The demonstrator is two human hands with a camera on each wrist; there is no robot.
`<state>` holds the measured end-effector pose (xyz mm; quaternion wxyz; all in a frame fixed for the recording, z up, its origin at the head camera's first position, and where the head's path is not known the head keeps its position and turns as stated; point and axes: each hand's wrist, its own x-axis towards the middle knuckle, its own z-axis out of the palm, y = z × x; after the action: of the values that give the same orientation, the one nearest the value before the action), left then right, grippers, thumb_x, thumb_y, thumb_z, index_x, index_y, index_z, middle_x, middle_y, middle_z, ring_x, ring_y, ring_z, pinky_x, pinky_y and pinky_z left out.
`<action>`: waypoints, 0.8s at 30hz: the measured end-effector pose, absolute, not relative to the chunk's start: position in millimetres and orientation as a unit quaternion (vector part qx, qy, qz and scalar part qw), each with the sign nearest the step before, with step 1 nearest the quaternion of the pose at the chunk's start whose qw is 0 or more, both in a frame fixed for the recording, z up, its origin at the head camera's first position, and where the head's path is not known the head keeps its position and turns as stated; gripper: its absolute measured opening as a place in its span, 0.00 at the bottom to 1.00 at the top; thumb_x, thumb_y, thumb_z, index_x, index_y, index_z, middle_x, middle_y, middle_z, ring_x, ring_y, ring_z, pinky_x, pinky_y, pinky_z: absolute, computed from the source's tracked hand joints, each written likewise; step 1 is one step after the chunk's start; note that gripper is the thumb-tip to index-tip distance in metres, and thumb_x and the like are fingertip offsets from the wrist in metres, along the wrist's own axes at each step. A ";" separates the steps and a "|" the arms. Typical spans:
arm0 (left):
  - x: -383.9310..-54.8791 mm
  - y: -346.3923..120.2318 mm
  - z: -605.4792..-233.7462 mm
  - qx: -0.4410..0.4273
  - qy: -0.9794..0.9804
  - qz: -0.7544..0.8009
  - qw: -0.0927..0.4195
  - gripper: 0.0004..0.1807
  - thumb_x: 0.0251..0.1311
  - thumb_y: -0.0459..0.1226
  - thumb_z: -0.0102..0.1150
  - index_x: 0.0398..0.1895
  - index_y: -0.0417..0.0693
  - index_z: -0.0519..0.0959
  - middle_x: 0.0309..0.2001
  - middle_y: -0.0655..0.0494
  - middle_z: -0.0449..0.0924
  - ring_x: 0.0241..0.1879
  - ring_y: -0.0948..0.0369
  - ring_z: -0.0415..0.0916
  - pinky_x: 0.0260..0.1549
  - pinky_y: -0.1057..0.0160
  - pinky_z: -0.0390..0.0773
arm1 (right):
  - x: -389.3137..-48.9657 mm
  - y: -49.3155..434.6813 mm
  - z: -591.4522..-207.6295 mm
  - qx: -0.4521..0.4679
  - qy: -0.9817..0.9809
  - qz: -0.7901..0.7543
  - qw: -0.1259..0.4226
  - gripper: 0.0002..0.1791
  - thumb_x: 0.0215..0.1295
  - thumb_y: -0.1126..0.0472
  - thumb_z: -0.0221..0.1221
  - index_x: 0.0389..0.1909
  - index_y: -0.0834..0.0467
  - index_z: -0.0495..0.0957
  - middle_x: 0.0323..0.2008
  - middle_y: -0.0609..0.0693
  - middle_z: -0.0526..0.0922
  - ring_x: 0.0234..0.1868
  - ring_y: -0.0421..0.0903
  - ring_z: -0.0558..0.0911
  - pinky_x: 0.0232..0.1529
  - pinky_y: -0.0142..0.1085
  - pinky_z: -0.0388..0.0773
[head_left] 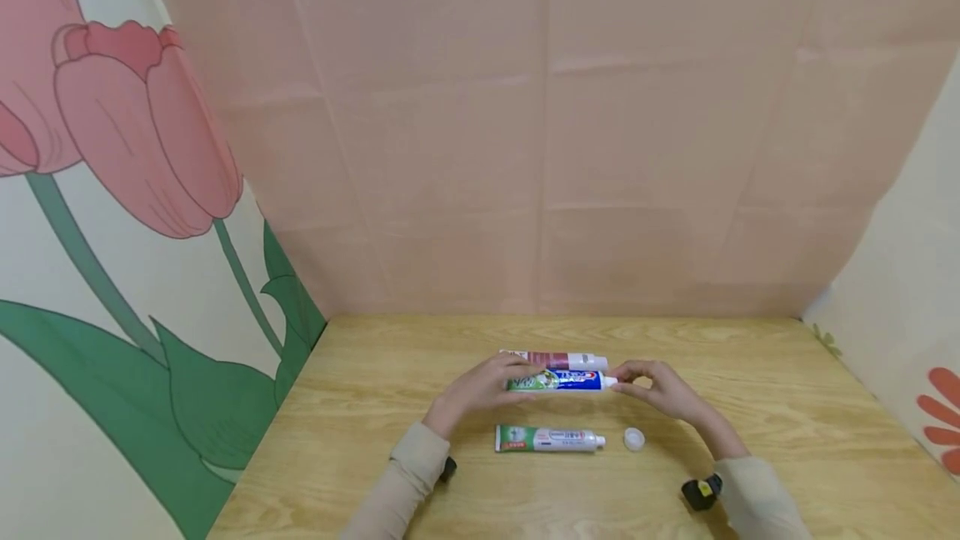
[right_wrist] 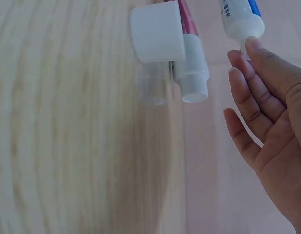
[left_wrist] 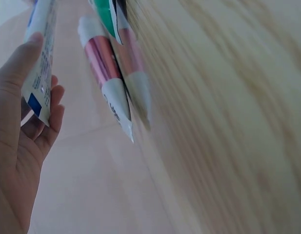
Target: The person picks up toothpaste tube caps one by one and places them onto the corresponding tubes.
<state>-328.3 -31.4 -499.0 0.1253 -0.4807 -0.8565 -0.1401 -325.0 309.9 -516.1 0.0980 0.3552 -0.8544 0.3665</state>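
Above the table, my left hand [head_left: 480, 390] grips the flat tail of a blue, green and white toothpaste tube [head_left: 577, 380]. In the left wrist view, the thumb of the left hand [left_wrist: 23, 112] lies on one side of the tube [left_wrist: 40, 73] and the fingers on the other. My right hand [head_left: 660, 387] pinches the narrow white tip at the tube's other end. The right wrist view shows thumb and forefinger of the right hand [right_wrist: 272, 92] meeting on this tip [right_wrist: 243, 46], which they partly hide.
A pink and white toothpaste tube [head_left: 558, 358] lies just behind the held one. Nearer me lies a green and white toothpaste tube [head_left: 555, 439], with a loose white cap [head_left: 633, 439] to its right. A pink sheet [head_left: 540, 148] hangs behind the wooden table [head_left: 360, 440].
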 end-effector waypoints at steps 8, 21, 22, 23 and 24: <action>-331.1 -30.2 -498.6 -0.467 -0.865 -0.161 0.083 0.30 0.57 0.47 0.60 0.64 0.55 0.67 0.58 0.58 0.73 0.56 0.62 0.69 0.56 0.68 0.70 | -317.8 305.4 -505.2 0.351 -0.857 0.366 0.094 0.06 0.60 0.66 0.60 0.37 0.57 0.81 0.32 0.47 0.83 0.34 0.38 0.80 0.37 0.32 0.79; -336.1 -33.0 -501.6 -0.449 -0.880 -0.149 0.044 0.29 0.57 0.50 0.59 0.63 0.58 0.68 0.59 0.57 0.72 0.59 0.61 0.67 0.60 0.64 0.68 | -337.6 319.5 -527.2 0.363 -0.852 0.373 0.054 0.08 0.63 0.59 0.58 0.42 0.52 0.80 0.34 0.44 0.84 0.35 0.35 0.79 0.39 0.37 0.80; -335.7 -33.0 -501.8 -0.446 -0.882 -0.147 0.041 0.29 0.57 0.50 0.59 0.63 0.58 0.68 0.60 0.57 0.72 0.59 0.61 0.67 0.60 0.63 0.67 | -338.2 319.9 -527.9 0.365 -0.851 0.375 0.052 0.08 0.63 0.60 0.58 0.42 0.52 0.80 0.34 0.45 0.84 0.35 0.35 0.80 0.39 0.36 0.80; -335.2 -32.9 -501.7 -0.443 -0.884 -0.148 0.035 0.29 0.57 0.50 0.59 0.63 0.58 0.68 0.60 0.57 0.72 0.59 0.61 0.67 0.60 0.63 0.68 | -338.7 320.0 -528.5 0.368 -0.849 0.375 0.051 0.08 0.63 0.60 0.57 0.42 0.53 0.80 0.34 0.45 0.84 0.35 0.35 0.79 0.39 0.35 0.79; -334.7 -32.9 -501.9 -0.442 -0.884 -0.147 0.032 0.29 0.57 0.50 0.59 0.63 0.58 0.67 0.59 0.57 0.72 0.58 0.61 0.68 0.59 0.63 0.68 | -339.0 320.1 -529.1 0.369 -0.849 0.376 0.049 0.08 0.63 0.60 0.57 0.42 0.53 0.80 0.33 0.45 0.84 0.35 0.35 0.80 0.39 0.34 0.79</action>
<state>-334.7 -32.9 -501.9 0.0316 -0.4417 -0.8844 -0.1475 -339.0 320.1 -529.1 0.0493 0.3687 -0.8488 0.3758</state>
